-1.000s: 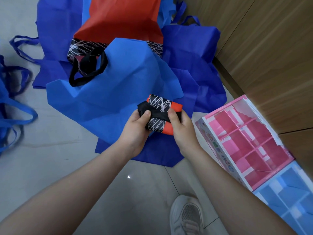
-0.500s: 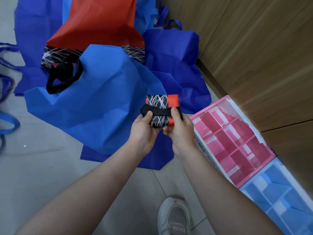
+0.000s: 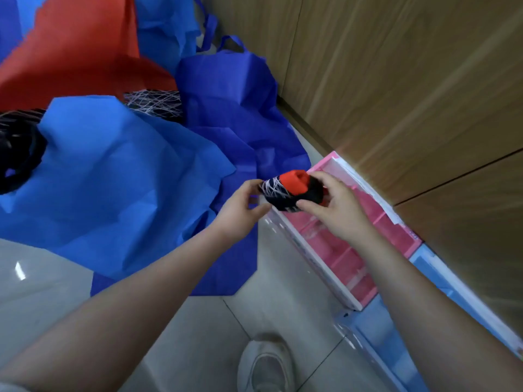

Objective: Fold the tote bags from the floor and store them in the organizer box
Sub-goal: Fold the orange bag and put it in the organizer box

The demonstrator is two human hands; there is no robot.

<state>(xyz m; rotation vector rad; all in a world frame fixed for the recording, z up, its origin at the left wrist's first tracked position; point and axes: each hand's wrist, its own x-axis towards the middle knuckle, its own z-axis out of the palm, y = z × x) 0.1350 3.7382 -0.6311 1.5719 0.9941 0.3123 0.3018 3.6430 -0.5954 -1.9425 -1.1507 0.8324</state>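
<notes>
A tote bag folded into a small bundle (image 3: 288,189), red and black with white scribble lines, hangs just above the near-left corner of the pink organizer box (image 3: 351,292). My right hand (image 3: 336,207) grips the bundle from the right, thumb beneath it. My left hand (image 3: 240,210) touches its left end with its fingertips, the thumb spread below. Loose bags lie on the floor behind: a light blue one (image 3: 113,176), a dark blue one (image 3: 226,89) and a red one (image 3: 79,49).
The pink box lies on the floor against a wooden wall (image 3: 396,80), and its compartments are partly hidden by my right hand. A light blue organizer box (image 3: 376,332) lies beside it, nearer me. My white shoe (image 3: 266,366) stands on the grey tiles (image 3: 42,292).
Both hands have carried the folded bundle to the right, from over the blue bags to the pink box's corner. The bundle has turned, and the camera has swung right.
</notes>
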